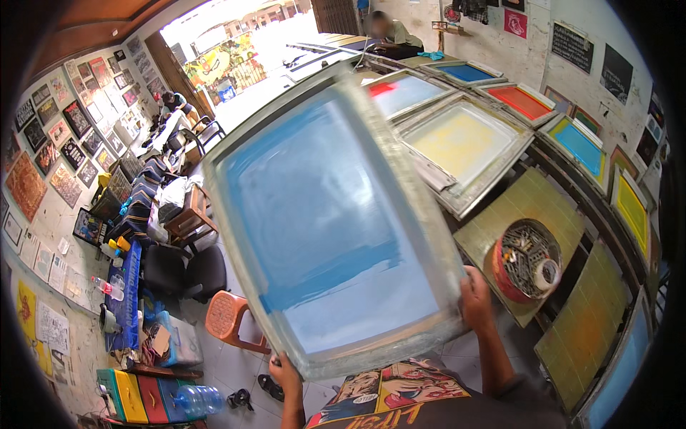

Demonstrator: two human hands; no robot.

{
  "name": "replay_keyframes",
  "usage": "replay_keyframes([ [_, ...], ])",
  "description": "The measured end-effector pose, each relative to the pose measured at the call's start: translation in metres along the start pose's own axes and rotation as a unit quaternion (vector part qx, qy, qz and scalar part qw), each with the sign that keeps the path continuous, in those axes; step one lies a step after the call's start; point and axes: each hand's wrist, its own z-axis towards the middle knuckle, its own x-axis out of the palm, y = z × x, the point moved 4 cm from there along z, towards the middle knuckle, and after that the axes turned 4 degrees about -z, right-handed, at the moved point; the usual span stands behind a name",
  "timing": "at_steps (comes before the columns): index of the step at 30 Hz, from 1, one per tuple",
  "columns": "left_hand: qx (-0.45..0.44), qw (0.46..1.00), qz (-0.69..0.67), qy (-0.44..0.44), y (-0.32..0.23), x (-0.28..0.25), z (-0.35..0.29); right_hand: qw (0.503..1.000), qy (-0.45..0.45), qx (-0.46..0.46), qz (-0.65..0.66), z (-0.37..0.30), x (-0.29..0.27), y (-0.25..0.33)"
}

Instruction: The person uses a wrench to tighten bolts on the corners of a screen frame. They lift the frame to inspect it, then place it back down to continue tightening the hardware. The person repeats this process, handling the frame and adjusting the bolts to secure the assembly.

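Observation:
A large printing screen [314, 207] fills the middle of the view, held up and tilted in front of me. Its mesh is smeared with blue, with a paler strip along the near end, and the frame is worn and greyish. My left hand [284, 373] grips the near left corner of the frame. On the right edge, close to the near corner, my right hand [475, 297] is wrapped round the frame. Both hands' fingers are partly hidden by the frame.
To my right, a long bench carries more screens [468, 143] and flat boards [582, 322]. A red tub of metal pieces [527, 259] stands on one board. An orange stool [227, 318], black chairs [204, 272] and a water bottle [199, 400] are at left. Another person [391, 34] sits far back.

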Motion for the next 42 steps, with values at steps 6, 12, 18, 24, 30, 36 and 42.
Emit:
replay_keyframes([
  [6,-0.055,0.981,-0.045,-0.180,0.043,-0.018,0.059,0.987,0.158,-0.003,-0.011,0.123,0.168,0.011],
  [12,-0.094,0.965,0.119,-0.213,0.031,0.001,0.151,0.960,0.273,-0.064,0.005,0.260,0.335,0.030],
  [18,-0.043,0.904,0.416,-0.089,0.049,0.003,0.229,0.921,0.385,-0.045,0.036,0.371,0.484,0.062],
  [24,-0.127,0.912,0.056,-0.386,-0.010,0.051,0.353,0.907,0.419,-0.016,0.035,0.447,0.621,0.056],
  [30,-0.023,0.957,0.032,-0.289,-0.008,0.076,0.602,0.941,0.329,0.032,0.071,0.546,0.742,0.036],
  [36,-0.026,0.984,-0.139,-0.112,-0.096,0.177,0.850,0.972,0.180,0.104,0.110,0.656,0.801,0.022],
  [42,-0.008,0.986,-0.146,0.084,-0.122,0.323,1.042,0.988,0.022,0.113,0.100,0.771,0.828,-0.015],
])
